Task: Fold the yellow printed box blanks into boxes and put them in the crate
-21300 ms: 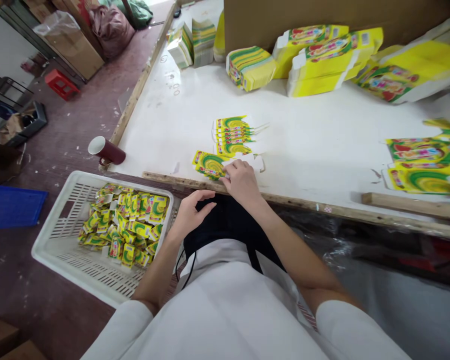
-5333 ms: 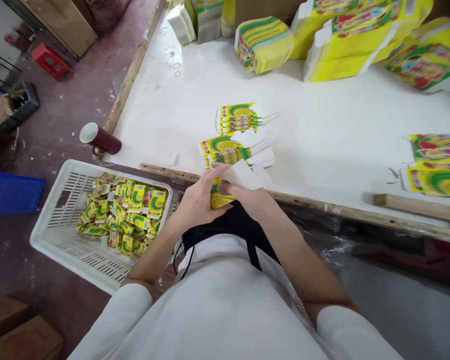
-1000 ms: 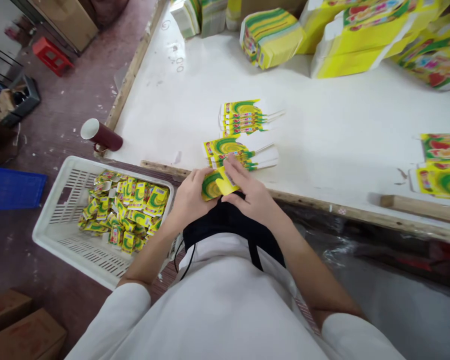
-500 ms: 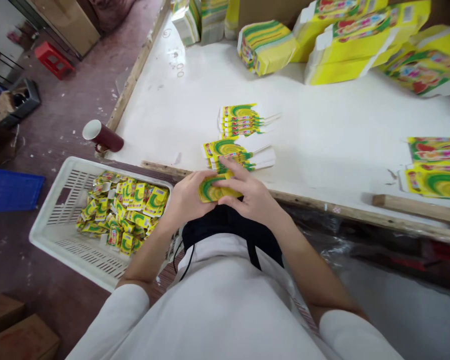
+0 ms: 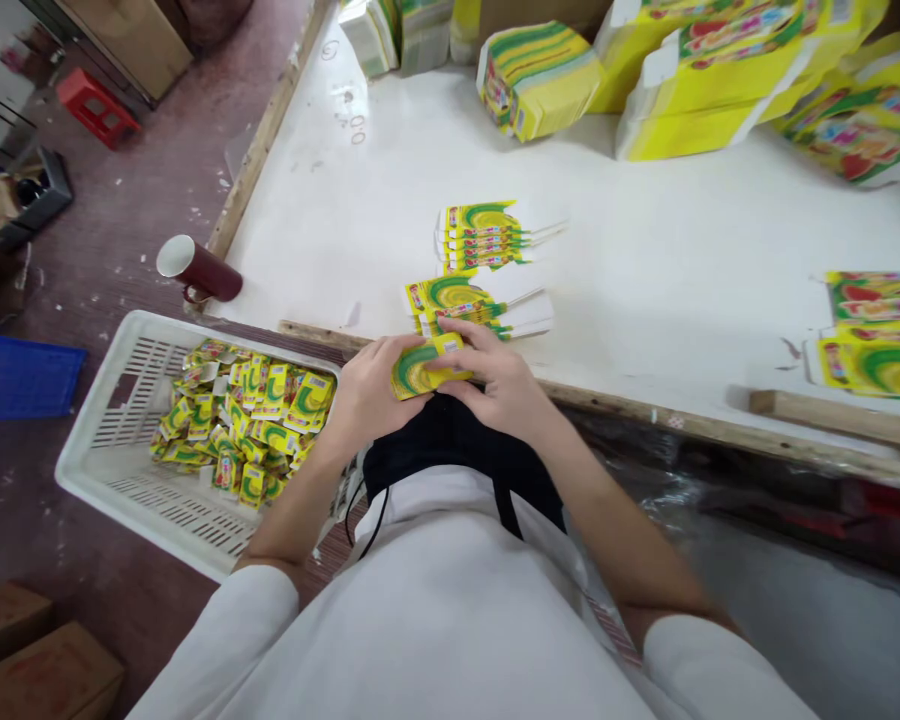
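A small yellow-green carton is held between both hands at the table's front edge. My left hand grips its left side, fingers closed on it. My right hand holds the right end, with the thumb below and fingers above. Just beyond the hands lies a fanned row of flat cartons, and a second fanned row sits farther back. At the lower left, a white crate holds many small yellow cartons.
A dark red mug lies at the table's left corner. Stacks of yellow cartons line the back. More cartons and a wooden strip are at the right. A red stool stands on the floor.
The carton has turned so that its printed end flap now faces up between my hands. The right fingers have shifted along it. The view has moved slightly.
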{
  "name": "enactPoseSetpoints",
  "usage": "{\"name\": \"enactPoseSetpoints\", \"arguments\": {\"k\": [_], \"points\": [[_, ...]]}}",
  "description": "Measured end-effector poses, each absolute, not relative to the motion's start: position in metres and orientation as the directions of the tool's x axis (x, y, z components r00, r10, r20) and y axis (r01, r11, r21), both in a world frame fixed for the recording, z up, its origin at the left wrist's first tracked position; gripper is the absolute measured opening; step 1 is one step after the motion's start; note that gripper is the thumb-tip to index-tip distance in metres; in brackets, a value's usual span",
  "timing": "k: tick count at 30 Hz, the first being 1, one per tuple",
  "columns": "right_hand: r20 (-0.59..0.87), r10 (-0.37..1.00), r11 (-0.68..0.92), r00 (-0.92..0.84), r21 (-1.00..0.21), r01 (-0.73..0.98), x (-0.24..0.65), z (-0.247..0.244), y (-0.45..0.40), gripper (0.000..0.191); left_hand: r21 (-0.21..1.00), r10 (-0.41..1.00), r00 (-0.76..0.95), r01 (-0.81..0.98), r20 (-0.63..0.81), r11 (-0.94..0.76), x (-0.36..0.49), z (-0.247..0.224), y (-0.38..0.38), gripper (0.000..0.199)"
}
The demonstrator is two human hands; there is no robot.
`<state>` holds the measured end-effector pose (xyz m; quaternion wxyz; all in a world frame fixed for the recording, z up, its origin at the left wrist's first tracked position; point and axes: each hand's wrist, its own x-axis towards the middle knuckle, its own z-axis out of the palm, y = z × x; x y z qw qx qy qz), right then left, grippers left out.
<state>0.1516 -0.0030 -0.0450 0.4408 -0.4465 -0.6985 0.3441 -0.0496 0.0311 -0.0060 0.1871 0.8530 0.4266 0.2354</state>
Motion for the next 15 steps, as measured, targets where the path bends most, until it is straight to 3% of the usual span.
{"name": "enactPoseSetpoints", "arguments": {"k": [5,7,10,12,15], "points": [[0.342,0.919,0.388,-0.197,-0.874,0.293,0.133,-0.049,0.011,0.068,0.463,0.905,0.398,0.78,0.151,-0.421,-0.097,-0.003,0.03,0.055],[0.364,0.919,0.393,-0.15,-0.828,0.401,0.143,-0.053,0.028,0.067,0.33,0.958,0.258,0.9,0.122,-0.284,-0.135,-0.001,0.03,0.057],[0.322,0.946,0.262,-0.025,-0.721,0.642,0.168,-0.064,0.058,0.061,0.156,0.985,0.055,0.985,0.161,-0.08,-0.185,0.0,0.031,0.075],[0.25,0.967,0.198,-0.042,-0.643,0.74,0.18,-0.073,0.069,0.056,0.18,0.985,0.017,0.983,0.173,-0.048,-0.197,-0.003,0.03,0.077],[0.228,0.973,0.17,-0.043,-0.575,0.8,0.184,-0.084,0.069,0.047,0.353,0.985,0.101,0.924,0.137,-0.144,-0.179,-0.008,0.027,0.061]]}}
